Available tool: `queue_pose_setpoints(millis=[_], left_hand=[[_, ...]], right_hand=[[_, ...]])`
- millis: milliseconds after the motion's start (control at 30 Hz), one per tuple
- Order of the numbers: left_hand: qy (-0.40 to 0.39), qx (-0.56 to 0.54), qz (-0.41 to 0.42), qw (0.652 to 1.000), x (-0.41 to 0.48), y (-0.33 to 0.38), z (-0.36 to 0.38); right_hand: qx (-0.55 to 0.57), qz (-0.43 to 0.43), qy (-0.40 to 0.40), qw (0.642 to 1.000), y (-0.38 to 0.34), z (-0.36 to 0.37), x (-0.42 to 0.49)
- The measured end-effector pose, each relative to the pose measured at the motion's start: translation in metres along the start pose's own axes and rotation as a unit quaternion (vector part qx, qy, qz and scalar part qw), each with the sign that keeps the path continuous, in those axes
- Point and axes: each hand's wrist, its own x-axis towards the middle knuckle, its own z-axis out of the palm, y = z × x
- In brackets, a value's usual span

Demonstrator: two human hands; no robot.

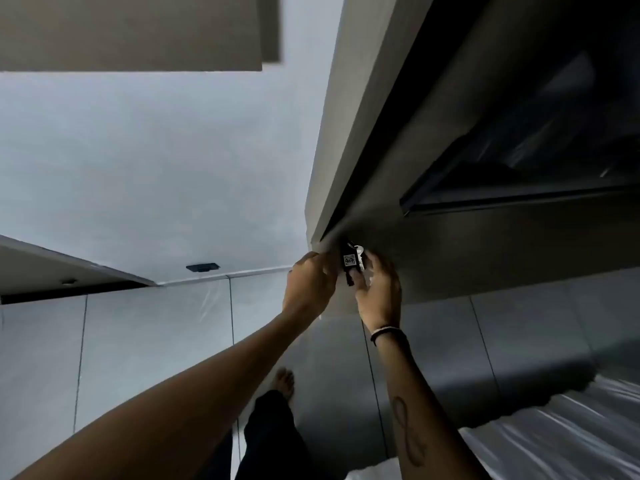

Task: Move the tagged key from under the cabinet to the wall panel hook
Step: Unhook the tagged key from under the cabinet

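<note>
A key with a black tag [349, 262] bearing a white label hangs right below the dark lower edge of the cabinet [381, 133]. My left hand [310, 289] is raised beside it on the left, fingers curled toward the tag. To the right of the tag is my right hand [379, 292], its fingers around the tag and the silvery key part. How the key is fixed to the cabinet is hidden by the fingers. No wall panel hook can be made out.
A pale wall with tall panels [156, 341] stretches left and behind. A small dark fitting [202, 267] sits on the surface above the panels. A glossy dark recess [536, 168] lies in the cabinet at right. My leg and bare foot [284, 379] show below.
</note>
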Motion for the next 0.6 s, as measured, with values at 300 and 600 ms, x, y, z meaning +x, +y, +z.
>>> queue_pose_setpoints(millis=[300, 600], left_hand=[[0.0, -0.045, -0.088, 0.995, 0.04, 0.0, 0.024], [-0.002, -0.185, -0.18, 0.966, 0.037, -0.011, 0.014]], right_hand=[[0.034, 0.077, -0.057, 0.995, 0.006, 0.013, 0.045], [0.182, 0.147, -0.093, 0.968, 0.005, 0.014, 0.041]])
